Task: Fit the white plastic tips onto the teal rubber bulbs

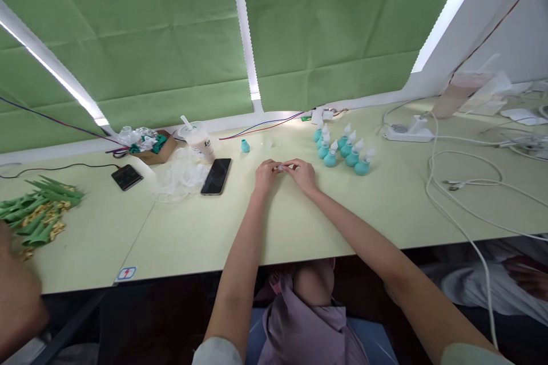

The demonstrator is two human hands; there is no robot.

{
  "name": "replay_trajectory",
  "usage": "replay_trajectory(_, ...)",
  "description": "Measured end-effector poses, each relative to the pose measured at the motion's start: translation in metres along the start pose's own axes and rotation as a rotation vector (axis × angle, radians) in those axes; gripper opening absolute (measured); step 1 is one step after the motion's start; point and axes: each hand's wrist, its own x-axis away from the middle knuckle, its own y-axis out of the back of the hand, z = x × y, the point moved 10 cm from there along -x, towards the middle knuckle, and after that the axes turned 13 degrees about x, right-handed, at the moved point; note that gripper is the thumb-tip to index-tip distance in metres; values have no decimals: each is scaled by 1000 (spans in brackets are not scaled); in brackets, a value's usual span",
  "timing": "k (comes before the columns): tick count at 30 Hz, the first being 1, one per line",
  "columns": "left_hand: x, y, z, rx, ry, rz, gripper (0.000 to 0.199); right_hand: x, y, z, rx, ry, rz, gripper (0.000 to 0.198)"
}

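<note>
Fingertips of my left hand (266, 175) and my right hand (303, 174) meet over the middle of the table, both closed on a small whitish translucent piece (281, 168). Its exact kind is too small to make out. Behind my hands stands a single teal bulb-shaped bottle (245, 146) with an open neck, and a small clear piece (269, 143) lies to its right. Right of my right hand, several teal bottles with whitish pointed tops (351, 157) stand upright in a cluster.
A black phone (216, 176), crumpled plastic bag (182, 174), drink cup (199, 140) and cardboard box (156, 151) lie left. Further left are a black device (127, 177), green-and-yellow pieces (40, 211) and a co-worker's arm (19, 291). A power strip (410, 133) and white cables (466, 182) occupy the right.
</note>
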Motion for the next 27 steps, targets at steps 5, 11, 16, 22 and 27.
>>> replay_trajectory(5, 1, -5, 2, -26, 11, 37, 23, -4, -6, -18, -11, -122, 70, 15)
replay_trajectory(11, 2, -7, 3, -45, -6, 44, 22, -7, -16, -32, -9, -161, 154, 17)
replay_trajectory(16, 1, -8, -1, -63, -31, 51, 22, -12, -22, -36, -124, -137, 167, 18)
replay_trajectory(22, 1, -12, -4, -83, -52, 67, 24, -15, -29, -42, -368, -168, 229, 27)
replay_trajectory(27, 1, -18, -11, -154, -122, 83, 23, -4, -36, -47, -565, -336, 429, 33)
